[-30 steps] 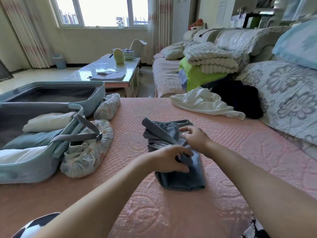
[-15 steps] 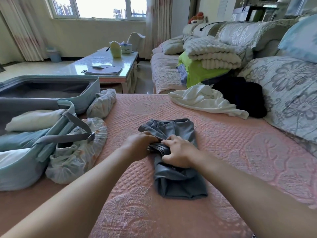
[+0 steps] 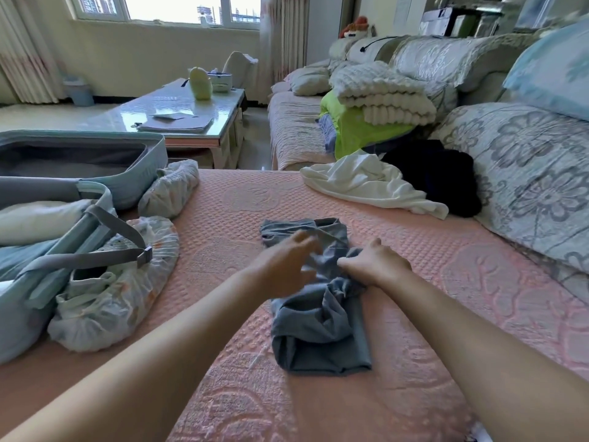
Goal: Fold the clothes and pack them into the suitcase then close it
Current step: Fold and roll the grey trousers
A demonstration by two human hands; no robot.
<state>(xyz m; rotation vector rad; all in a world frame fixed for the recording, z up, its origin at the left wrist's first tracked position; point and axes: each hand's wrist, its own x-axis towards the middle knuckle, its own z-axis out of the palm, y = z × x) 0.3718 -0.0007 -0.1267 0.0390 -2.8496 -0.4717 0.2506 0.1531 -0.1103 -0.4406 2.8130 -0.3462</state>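
Leftmost, the open suitcase [image 3: 134,183] is set at the left edge of the pink cover [image 3: 223,212], with folded clothes [image 3: 38,218] already laid in its near half. Near the cover's middle lies the grey garment [image 3: 318,333], half-folded and bunched. The left hand [image 3: 287,263] is held over its far end, fingers spread and grasping nothing; contact is blurred. The right hand [image 3: 374,266] is curled round a bunch of cloth at its middle. Folding is judged to be in hand; smoothing and a final fold are called for next. Toward the far right edge, a white garment [image 3: 366,183] and a black garment [image 3: 446,173] are left unfolded.
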